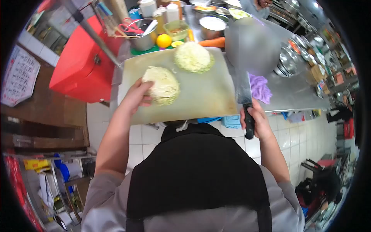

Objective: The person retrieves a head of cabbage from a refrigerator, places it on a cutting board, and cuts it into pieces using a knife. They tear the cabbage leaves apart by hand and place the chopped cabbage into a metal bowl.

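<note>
My left hand (pixel 138 96) grips the left edge of a cut cabbage half (pixel 162 87), thumb on top and fingers along its side. That half lies with its pale cut face up on the cutting board (pixel 201 91). A second cabbage half (pixel 193 57) sits farther back on the board, also cut face up. Beyond the board's right edge, my right hand (pixel 258 119) is wrapped around the black handle of a kitchen knife (pixel 243 91), its wide blade pointing away from me. The knife is apart from both cabbage halves.
Behind the board are a carrot (pixel 212 42), an orange (pixel 164 40), a steel pot of utensils (pixel 145 41) and squeeze bottles (pixel 172 12). A purple cloth (pixel 261 88) and a large blurred grey round shape (pixel 253 46) are at right. A red bin (pixel 83 63) stands left.
</note>
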Demonstrator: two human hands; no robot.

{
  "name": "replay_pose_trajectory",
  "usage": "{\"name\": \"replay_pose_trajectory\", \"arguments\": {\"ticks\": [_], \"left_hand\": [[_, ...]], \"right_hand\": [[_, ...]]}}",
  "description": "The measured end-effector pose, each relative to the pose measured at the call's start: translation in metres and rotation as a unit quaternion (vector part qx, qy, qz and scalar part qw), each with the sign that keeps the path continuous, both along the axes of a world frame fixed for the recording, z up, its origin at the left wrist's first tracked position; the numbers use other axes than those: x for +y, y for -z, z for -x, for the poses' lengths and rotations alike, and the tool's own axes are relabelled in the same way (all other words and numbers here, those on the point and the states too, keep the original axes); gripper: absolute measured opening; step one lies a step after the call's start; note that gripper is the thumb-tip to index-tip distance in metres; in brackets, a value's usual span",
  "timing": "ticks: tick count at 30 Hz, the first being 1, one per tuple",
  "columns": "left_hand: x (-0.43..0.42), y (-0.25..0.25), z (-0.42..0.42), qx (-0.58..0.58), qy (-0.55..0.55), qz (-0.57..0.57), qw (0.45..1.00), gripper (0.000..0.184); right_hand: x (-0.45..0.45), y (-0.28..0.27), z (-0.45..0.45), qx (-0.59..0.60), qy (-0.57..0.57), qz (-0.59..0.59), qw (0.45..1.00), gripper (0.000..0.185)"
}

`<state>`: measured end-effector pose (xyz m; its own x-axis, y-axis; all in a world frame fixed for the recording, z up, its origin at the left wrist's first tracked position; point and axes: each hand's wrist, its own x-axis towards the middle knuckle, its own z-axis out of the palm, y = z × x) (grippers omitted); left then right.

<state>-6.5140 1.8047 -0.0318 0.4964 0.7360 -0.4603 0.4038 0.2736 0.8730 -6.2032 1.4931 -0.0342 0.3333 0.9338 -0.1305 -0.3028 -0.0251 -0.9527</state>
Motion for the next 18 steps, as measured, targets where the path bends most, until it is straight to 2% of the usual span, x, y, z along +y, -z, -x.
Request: {"name": "replay_pose_trajectory", "arguments": {"ticks": [3,6,13,16,18], "left_hand": [[-0.004,-0.008,-0.004,-0.029,0.017,0.038,0.999,0.068],[-0.002,-0.004,-0.005,-0.072,0.020,0.065,0.995,0.069],[0.011,0.017,0.001,-0.183,0.021,0.101,0.978,0.070],[0.019,0.018,0.003,-0.203,-0.012,0.073,0.976,0.066],[0.020,-0.001,0.000,-0.151,-0.032,-0.035,0.987,0.066]], "right_hand": [[-0.007,0.006,0.006,-0.080,-0.005,0.057,0.995,0.042],[-0.012,0.011,0.008,-0.135,-0.057,0.089,0.985,0.039],[-0.014,0.006,0.022,-0.117,-0.069,0.126,0.983,0.041],[-0.019,0.008,0.020,-0.108,-0.065,0.112,0.986,0.044],[-0.024,0.008,0.018,-0.105,-0.050,0.108,0.987,0.041]]}}
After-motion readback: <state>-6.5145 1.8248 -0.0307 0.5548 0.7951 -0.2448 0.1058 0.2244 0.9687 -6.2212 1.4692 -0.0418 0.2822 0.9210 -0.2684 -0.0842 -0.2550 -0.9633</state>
